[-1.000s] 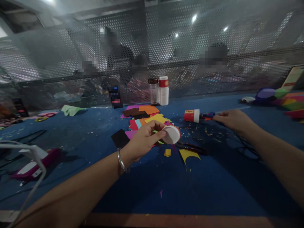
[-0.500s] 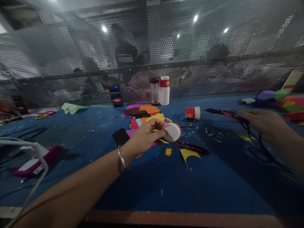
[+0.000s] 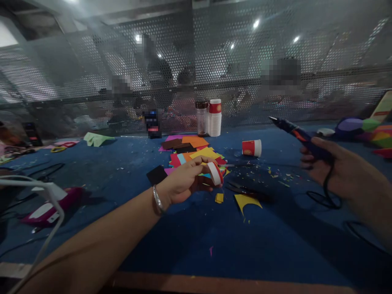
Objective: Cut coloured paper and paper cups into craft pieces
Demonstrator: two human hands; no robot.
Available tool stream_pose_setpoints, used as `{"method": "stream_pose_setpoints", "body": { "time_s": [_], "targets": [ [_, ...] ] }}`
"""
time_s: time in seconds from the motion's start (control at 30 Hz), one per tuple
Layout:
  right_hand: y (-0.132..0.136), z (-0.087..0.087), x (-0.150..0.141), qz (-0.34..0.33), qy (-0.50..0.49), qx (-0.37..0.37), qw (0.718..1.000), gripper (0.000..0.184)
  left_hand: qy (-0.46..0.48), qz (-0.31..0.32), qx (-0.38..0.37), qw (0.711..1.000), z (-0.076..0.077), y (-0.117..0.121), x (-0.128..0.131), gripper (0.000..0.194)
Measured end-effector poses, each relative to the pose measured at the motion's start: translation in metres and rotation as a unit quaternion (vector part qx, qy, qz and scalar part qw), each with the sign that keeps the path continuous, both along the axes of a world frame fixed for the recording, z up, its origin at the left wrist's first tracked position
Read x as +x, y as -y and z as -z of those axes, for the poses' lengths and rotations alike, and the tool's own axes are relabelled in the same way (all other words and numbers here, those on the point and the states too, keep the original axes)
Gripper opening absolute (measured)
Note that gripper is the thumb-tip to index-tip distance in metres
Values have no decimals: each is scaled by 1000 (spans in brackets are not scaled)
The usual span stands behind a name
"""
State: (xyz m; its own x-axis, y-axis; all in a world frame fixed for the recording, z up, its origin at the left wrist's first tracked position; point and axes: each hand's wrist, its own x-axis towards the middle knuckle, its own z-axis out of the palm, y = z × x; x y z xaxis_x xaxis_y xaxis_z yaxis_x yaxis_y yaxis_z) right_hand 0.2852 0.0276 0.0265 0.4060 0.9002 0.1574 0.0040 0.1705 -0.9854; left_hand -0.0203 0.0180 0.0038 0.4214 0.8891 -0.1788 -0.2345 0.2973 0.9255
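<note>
Between the thumb and fingers of my left hand (image 3: 183,181) is a short cut piece of a paper cup (image 3: 215,173), white with a red edge, tilted above the table. My right hand (image 3: 333,163), raised on the right, is wrapped around a dark corded pen-shaped tool (image 3: 301,139) with a pointed metal tip aimed up and left. A red and white paper cup (image 3: 252,148) lies on its side between the two hands. Just beyond my left hand spreads a pile of coloured paper (image 3: 196,153). Dark-handled scissors (image 3: 249,191), partly blurred, rest near a yellow paper scrap (image 3: 247,202).
A clear bottle (image 3: 201,120) and a stack of paper cups (image 3: 214,122) stand at the back against a perforated metal screen (image 3: 232,73). At left are a magenta device (image 3: 53,208) and a white cable (image 3: 50,196). Paper bits litter the blue table (image 3: 171,245).
My left hand has turned the cup piece, so its white side band now faces me instead of its round face. My right hand has raised the tool, whose tip now points upward.
</note>
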Motion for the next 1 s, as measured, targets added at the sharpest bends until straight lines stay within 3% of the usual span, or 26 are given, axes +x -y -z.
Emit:
{"method": "stream_pose_setpoints", "body": {
  "time_s": [0.07, 0.27, 0.57, 0.83, 1.0],
  "targets": [
    [2, 0, -5, -17, -44, -13, 999, 19, 24, -7, -20, 999, 1, -2, 0, 5],
    [12, -9, -15, -108, -151, -23, 982, 11, 65, -10, -64, 996, -1, -4, 0, 22],
    [17, -3, -24, -144, -184, -19, 972, 21, 17, 9, 16, 1000, -3, 4, 1, 23],
    [32, 2, -37, -174, -121, -24, 977, 28, -5, 21, 91, 996, -3, 2, 0, 50],
    [38, 0, -41, -123, -47, -67, 989, 30, -2, 23, 141, 990, -1, 0, -2, 59]
  ]
}}
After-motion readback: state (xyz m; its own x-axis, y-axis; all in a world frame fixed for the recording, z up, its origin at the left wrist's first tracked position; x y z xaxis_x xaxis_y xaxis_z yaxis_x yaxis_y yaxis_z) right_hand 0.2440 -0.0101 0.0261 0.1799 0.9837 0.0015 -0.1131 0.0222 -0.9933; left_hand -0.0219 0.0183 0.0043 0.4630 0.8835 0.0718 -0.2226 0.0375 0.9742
